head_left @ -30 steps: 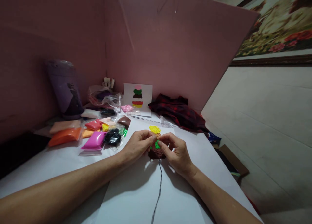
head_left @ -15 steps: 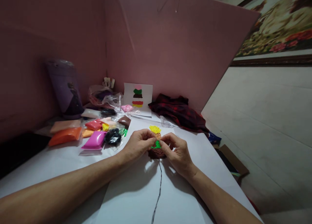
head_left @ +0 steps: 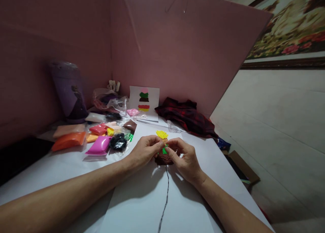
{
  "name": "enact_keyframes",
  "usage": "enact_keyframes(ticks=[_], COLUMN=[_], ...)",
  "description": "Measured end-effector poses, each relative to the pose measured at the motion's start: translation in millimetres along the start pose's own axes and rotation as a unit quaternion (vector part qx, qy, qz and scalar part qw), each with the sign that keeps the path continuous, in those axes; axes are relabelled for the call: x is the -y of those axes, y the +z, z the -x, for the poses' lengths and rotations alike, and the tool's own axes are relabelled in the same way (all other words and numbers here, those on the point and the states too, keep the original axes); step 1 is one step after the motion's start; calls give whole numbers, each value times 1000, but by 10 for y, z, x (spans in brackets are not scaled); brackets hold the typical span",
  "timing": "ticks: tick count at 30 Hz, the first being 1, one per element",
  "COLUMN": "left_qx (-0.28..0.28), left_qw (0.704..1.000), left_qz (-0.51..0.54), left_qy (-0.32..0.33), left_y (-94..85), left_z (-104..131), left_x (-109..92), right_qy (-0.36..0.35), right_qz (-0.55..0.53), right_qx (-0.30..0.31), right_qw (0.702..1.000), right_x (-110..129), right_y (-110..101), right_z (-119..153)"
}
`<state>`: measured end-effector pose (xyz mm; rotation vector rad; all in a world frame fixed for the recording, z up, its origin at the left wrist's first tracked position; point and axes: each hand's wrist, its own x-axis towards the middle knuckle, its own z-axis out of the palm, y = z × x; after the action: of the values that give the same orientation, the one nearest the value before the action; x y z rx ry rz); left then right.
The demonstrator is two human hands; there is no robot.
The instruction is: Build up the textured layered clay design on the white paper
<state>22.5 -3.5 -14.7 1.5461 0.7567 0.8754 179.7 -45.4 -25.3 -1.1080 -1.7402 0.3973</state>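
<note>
A figure of modelling clay lies on a white sheet of paper (head_left: 134, 199): yellow clay (head_left: 161, 134) on top, then an orange-tan band, green clay (head_left: 164, 149) and a wide brown part (head_left: 164, 160). From its bottom a dark twisted strand (head_left: 166, 192) runs towards me. My left hand (head_left: 146, 150) is closed in a pinch at the left of the orange-tan and green parts. Opposite it, my right hand (head_left: 185, 157) pinches with thumb and forefinger close to the green clay. Whatever lies between the fingertips is too small to make out.
Bags of coloured clay, among them a magenta bag (head_left: 98, 145), an orange bag (head_left: 68, 141) and a black bag (head_left: 118, 142), lie to the left. Behind stand a purple canister (head_left: 67, 94) and a colour-striped sheet (head_left: 135, 99). A red-and-black checked cloth (head_left: 185, 116) lies at the back right.
Both hands stay over the clay figure with almost no movement. The whole view has shifted very slightly.
</note>
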Motion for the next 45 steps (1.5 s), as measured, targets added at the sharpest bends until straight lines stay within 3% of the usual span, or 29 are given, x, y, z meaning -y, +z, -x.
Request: enact_keyframes(ticks=[12,21,32,39,45], left_qx=[-21,13,-15,24,8], left_qw=[1000,1000,1000,1000,1000], left_qz=[9,9,6,11,9], left_qy=[-1,0,-2,-16,-6], left_y=[-12,4,12,17,10], left_z=[-10,7,-12,0,-3], left_x=[5,-14,-26,-7,7], right_qy=[0,-5,-3,10,3], right_qz=[22,5,38,11,19], right_qx=[-19,-10,-19,-13,-14], right_qw=[1000,1000,999,1000,1000], right_x=[-27,-1,-31,-33,-27], right_y=[6,7,10,17,9], right_z=[0,8,5,5,7])
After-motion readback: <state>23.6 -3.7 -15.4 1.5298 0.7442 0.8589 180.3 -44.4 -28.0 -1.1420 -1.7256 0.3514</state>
